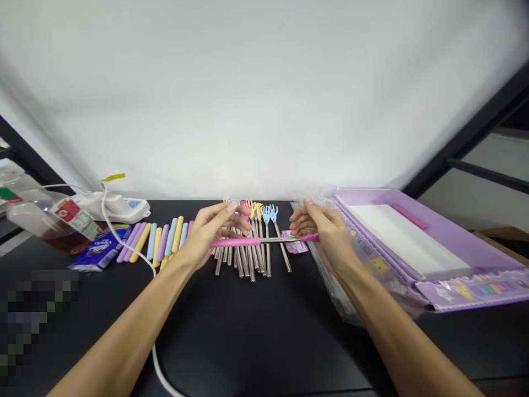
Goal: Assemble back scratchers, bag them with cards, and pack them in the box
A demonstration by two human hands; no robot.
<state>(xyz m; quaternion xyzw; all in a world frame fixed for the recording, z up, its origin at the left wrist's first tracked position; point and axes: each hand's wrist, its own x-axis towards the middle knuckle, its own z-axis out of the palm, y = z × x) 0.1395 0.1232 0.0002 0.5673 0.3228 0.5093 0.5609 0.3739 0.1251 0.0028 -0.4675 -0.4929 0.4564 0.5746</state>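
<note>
Background: a white wall (264, 99) rises at the far edge of a dark surface (256, 336).
Held thing: a slim shaft between the hands, lying crosswise above the surface, in front of the loose rods.
Its look: pink handle (239, 242) on the left, bare shiny metal rod (276, 240) in the middle, magenta end piece (309, 237) on the right, partly hidden.
Left grip (210, 227): fingers loosely curled over the pink handle, whose left end meets the palm; I cannot tell whether it is clasped.
Right grip (325, 231): fingers bent, the magenta end piece against the palm side; firmness cannot be told.
Done, seemingly: this one has both handle and rod joined.
Left, seemingly: claw-headed rods (268, 259), heads to the far side, bare at their near ends; coloured handles (140, 242) lie separately to the left, so most appear unjoined.
Right side: an open purple box (463, 237) with clear plastic (343, 303) beside it.
Far left: a power strip (134, 208) and a blue packet (99, 249).
</note>
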